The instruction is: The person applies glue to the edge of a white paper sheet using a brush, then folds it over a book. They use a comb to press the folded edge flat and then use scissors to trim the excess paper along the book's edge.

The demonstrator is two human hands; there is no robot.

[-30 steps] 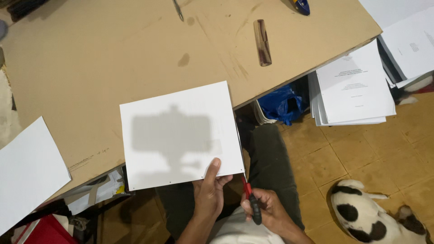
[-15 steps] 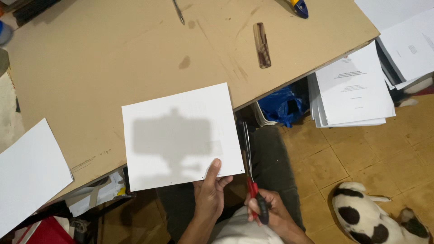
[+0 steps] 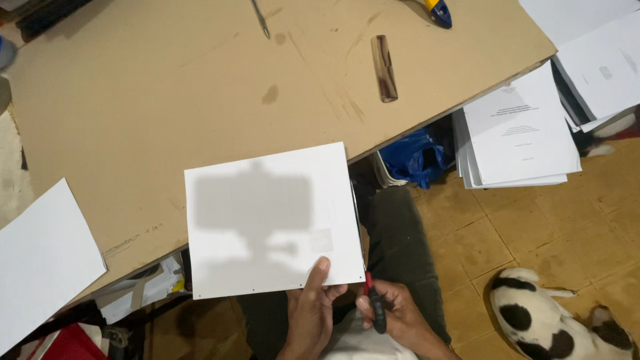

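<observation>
Head view. A white sheet of paper [image 3: 270, 220] is held at its near edge by the left hand [image 3: 312, 313]: the thumb is laid flat on top of the sheet, the other fingers are tucked beneath it, so the paper is pinched between them. Most of the sheet extends away from the fingers, its far part resting over the edge of a brown cardboard board [image 3: 200, 87]; a grey shadow falls across its middle.

Just to the right of those fingers, the right hand [image 3: 393, 317] is closed around the red and black handles of a pair of scissors [image 3: 368, 287]. The blades run up along the right edge of the sheet, close against it — whether they are open or shut on the paper cannot be told.

Far beyond the fingers, on the board, a dark narrow bar [image 3: 384, 68] and a blue and yellow tool [image 3: 437, 10] are seen. Well to the left, a second white sheet [image 3: 40, 260] lies. To the right of the hands, on the tiled floor, a stack of printed papers [image 3: 517, 133], a blue plastic bag [image 3: 412, 157] and a black and white dog [image 3: 560, 320] are found.
</observation>
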